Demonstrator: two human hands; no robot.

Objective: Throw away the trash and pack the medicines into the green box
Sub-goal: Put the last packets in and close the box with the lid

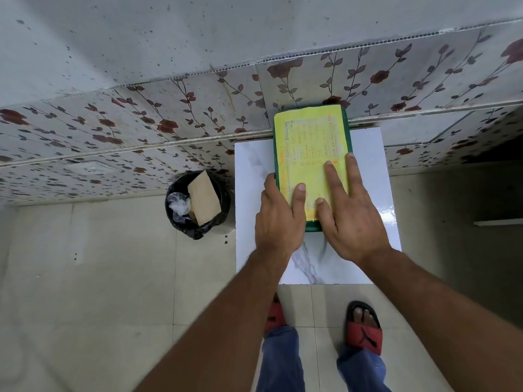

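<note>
1. Green box: closed, with a yellow written sheet covering its lid; lies on the white marble-pattern worktop, far end against the flowered wall.
2. Left hand: grip released, palm at the box's near left corner, thumb on the sheet.
3. Right hand: grip released, fingers spread flat on the sheet.
4. Bin: black-lined, on the floor just left of the worktop; holds a brown paper packet and clear plastic.
</note>
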